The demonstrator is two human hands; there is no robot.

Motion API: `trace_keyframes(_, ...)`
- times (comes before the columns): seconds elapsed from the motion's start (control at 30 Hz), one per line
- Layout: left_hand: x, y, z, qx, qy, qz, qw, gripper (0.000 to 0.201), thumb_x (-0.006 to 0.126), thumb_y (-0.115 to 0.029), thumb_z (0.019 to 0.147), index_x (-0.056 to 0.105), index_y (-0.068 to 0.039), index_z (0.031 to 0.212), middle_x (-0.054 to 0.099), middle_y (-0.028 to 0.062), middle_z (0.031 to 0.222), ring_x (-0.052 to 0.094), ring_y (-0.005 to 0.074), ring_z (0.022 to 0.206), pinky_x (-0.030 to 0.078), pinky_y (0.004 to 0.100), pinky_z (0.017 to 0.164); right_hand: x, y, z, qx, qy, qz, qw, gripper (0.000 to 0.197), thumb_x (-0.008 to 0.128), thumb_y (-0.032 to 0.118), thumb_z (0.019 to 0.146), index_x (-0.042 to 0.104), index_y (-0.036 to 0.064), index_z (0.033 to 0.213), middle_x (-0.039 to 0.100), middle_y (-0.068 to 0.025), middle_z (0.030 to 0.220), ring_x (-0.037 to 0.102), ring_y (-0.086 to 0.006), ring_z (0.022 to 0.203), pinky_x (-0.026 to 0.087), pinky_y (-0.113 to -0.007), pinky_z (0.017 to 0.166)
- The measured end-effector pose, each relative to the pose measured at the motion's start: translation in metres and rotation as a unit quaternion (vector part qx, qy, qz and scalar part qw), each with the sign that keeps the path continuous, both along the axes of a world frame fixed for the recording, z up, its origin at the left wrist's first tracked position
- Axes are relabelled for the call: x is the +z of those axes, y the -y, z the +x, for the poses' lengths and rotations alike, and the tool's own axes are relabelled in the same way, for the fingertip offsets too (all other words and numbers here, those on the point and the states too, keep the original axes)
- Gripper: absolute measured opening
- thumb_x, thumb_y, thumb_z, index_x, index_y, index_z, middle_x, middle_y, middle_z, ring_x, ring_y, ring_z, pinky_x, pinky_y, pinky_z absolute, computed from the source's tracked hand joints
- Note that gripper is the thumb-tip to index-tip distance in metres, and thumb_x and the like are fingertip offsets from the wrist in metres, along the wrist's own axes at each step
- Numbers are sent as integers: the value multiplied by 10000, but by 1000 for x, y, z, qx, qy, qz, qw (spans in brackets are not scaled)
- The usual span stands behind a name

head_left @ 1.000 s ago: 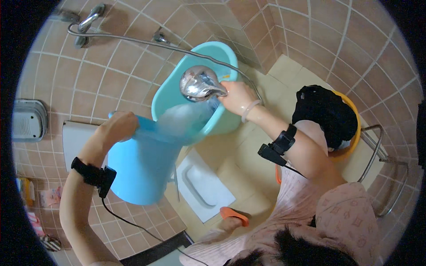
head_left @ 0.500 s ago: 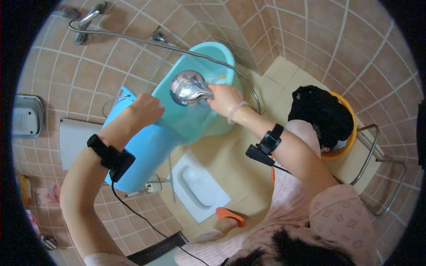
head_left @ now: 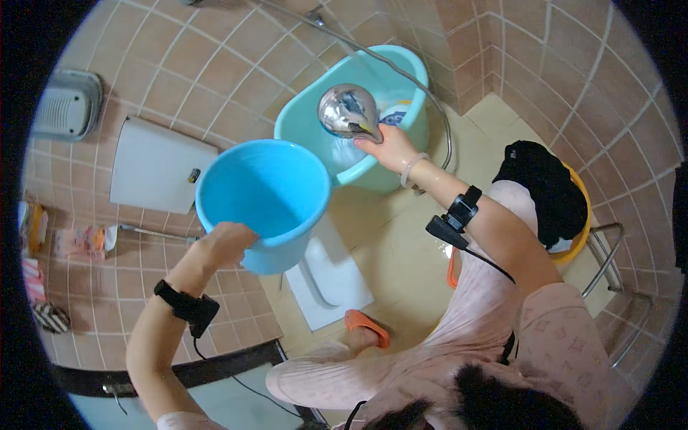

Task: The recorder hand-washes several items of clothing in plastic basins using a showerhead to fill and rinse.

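Note:
My left hand is closed on the near rim of a blue bucket, held above the floor with its mouth facing up and no clothes visible inside. In my right hand is a chrome shower head, gripped by its handle over a teal tub. A white and blue item, whose kind I cannot make out, lies inside that tub. The metal hose loops from the wall across the tub and down past my right wrist.
A white squat toilet is set in the floor below the bucket. To the right, a yellow basin holds black clothing beside a metal rack. On the left wall are a white panel and a grey box.
The blue bucket has swung from tipped toward the teal tub to mouth up, moving away from it. My right hand still holds the shower head over the tub. The view has shifted.

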State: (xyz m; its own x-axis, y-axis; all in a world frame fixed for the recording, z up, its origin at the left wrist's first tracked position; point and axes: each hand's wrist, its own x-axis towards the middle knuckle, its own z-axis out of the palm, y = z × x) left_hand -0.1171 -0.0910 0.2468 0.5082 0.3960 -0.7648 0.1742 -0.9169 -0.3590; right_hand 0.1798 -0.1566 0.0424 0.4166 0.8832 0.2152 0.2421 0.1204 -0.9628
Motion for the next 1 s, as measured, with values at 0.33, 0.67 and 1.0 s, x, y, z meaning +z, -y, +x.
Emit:
trace_keyframes(0.33,-62,26,-94,37,78,62,994,219,512,-79,755,610,-131,944,627,141,724,629,316,684,499,427,582,24,12,-92,259,-232,45,936,235,656,248,783,562,33,798,531,-7,599,470,-79,481,388,-238,448)
trace_keyframes(0.67,-79,28,-110,23,108,117,987,99,515,-118,769,604,-123,812,622,119,690,633,300,663,495,413,549,-20,-11,-122,102,-11,-7,995,299,638,220,686,562,-19,848,548,-83,608,525,-164,506,431,-314,470)
trace_keyframes(1.0,-73,33,-107,13,121,132,984,90,534,-85,756,616,-121,768,613,93,651,624,275,616,484,395,514,19,-1,-126,289,88,-27,953,244,604,201,669,606,26,839,620,-170,728,606,-295,683,469,-378,639)
